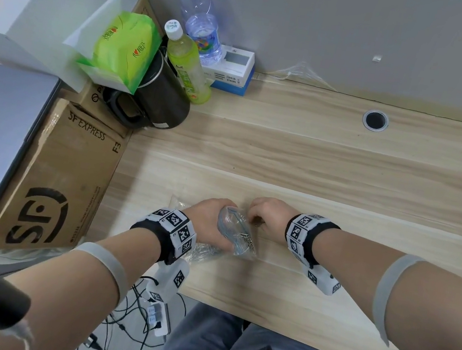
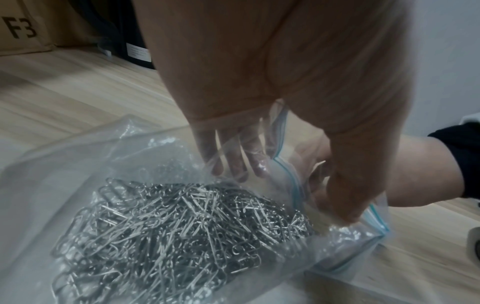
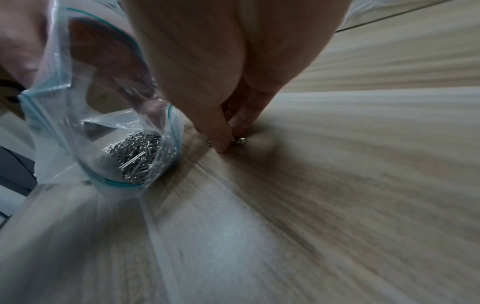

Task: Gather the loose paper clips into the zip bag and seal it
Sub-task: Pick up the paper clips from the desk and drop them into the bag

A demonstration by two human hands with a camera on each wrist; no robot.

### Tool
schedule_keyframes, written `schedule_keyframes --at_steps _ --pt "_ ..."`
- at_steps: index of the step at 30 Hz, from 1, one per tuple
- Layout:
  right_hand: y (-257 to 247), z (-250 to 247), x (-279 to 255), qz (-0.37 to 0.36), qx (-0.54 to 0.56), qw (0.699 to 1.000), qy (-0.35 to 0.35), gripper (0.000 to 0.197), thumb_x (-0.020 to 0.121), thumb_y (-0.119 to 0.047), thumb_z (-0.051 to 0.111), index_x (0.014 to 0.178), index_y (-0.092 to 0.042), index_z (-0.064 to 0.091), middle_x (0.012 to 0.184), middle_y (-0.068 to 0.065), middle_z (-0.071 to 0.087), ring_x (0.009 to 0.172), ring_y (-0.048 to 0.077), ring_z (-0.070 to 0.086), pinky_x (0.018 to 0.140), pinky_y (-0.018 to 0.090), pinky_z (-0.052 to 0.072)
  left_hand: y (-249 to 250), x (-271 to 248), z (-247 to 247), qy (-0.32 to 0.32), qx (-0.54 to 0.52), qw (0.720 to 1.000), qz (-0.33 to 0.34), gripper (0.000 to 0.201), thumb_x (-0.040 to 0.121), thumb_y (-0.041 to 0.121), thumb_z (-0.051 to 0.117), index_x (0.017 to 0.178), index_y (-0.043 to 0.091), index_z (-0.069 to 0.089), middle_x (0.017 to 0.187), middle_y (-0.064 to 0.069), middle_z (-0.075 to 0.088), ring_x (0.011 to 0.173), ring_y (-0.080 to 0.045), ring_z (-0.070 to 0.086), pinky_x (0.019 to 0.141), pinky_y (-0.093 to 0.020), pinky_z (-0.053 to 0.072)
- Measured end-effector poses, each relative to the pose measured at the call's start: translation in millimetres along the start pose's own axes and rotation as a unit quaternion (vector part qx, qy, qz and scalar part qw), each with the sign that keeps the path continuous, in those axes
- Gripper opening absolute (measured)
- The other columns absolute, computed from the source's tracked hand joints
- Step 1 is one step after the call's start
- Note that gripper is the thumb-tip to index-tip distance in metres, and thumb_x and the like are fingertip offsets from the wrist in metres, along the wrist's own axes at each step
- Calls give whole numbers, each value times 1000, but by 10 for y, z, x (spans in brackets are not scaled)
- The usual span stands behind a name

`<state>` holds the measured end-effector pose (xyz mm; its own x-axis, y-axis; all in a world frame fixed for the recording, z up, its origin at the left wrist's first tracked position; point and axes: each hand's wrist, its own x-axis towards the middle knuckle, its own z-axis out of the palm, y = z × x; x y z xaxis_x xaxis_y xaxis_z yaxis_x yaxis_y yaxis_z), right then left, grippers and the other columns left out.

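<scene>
The left hand (image 1: 210, 220) grips the zip bag (image 3: 85, 123) near the bench's front edge, mouth held wide toward the right hand (image 1: 268, 216), whose fingers (image 3: 221, 135) pinch loose paper clips (image 3: 240, 140) just beside it.

Pale wooden desk (image 1: 346, 169) with a cable hole (image 1: 375, 120) against a grey wall (image 1: 340, 25).

i see open desk (image 1: 360, 178) to the right of and beyond my right hand (image 1: 270, 216), nothing standing there. on the left the cardboard box (image 1: 64, 177), black mug (image 1: 157, 95) and bottles (image 1: 189, 67) crowd the far-left corner, and the held-open zip bag (image 1: 232, 230) sits just beside my left hand (image 1: 209, 221).
</scene>
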<state>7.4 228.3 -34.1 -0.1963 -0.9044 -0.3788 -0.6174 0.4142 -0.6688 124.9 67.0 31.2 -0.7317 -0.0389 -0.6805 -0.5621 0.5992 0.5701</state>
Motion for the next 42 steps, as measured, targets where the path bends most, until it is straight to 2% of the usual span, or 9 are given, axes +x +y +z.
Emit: schedule_keyframes --at_steps 8,14,21,23,26,30,34,37,42 --pt "-23 -19 -25 26 -19 999 -6 25 73 5 55 89 -6 70 99 7 64 94 27 60 85 34 48 36 -12 3 1 7 1000 -7 70 61 21 89 122 21 55 111 4 63 101 -14 63 90 -33 54" --pt "26 29 -59 25 1 999 25 33 74 11 51 92 -9 70 93 -2 53 90 19 56 77 18 36 30 -12 6 0 17 1000 -9 72 62 21 88 126 20 53 116 4 61 105 -13 61 92 -29 53" --pt "45 -10 -118 96 106 986 84 28 75 2 55 94 -13 70 91 0 63 79 16 61 73 21 51 -22 8 19 -2 34 999 -6 82 61 28 89 133 21 50 120 7 57 109 -11 57 94 -28 50" --pt "-48 -92 -99 126 212 963 111 27 76 3 62 97 -12 68 89 1 65 75 15 63 71 19 53 -26 17 27 -3 28 1000 -3 82 59 28 90 131 21 51 117 8 59 104 -10 59 90 -25 50" --pt "-289 -187 -75 117 332 933 71 38 71 4 73 102 -15 62 81 -1 67 67 12 64 70 26 57 -4 42 39 -9 -4 1000 3 72 49 32 88 115 25 59 96 10 68 82 -5 65 72 -23 53" --pt "-412 -115 -91 121 381 916 23 52 65 -4 83 103 -26 55 82 -2 72 75 17 70 79 35 59 -14 81 43 -14 -16 1000 0 55 49 30 88 96 24 61 80 5 70 67 -7 65 62 -27 54" --pt "-243 -129 -180 165 309 933 83 25 78 -13 70 98 -25 61 82 -6 71 76 15 67 75 28 56 35 70 20 0 28 1000 9 74 55 28 89 122 22 57 108 8 65 95 -11 64 80 -26 53" --pt "-73 -200 -338 211 239 939 128 15 81 -17 63 95 -23 61 82 -8 67 72 15 62 62 21 48 131 49 -37 10 92 996 3 105 59 35 89 147 19 35 136 1 46 123 -15 50 98 -25 44" --pt "-110 -281 -554 273 376 885 -5 38 77 -10 70 108 -20 51 75 7 68 59 19 63 58 31 53 380 100 -129 29 116 993 19 105 60 29 88 148 18 32 140 -2 42 112 -11 49 85 -19 43"
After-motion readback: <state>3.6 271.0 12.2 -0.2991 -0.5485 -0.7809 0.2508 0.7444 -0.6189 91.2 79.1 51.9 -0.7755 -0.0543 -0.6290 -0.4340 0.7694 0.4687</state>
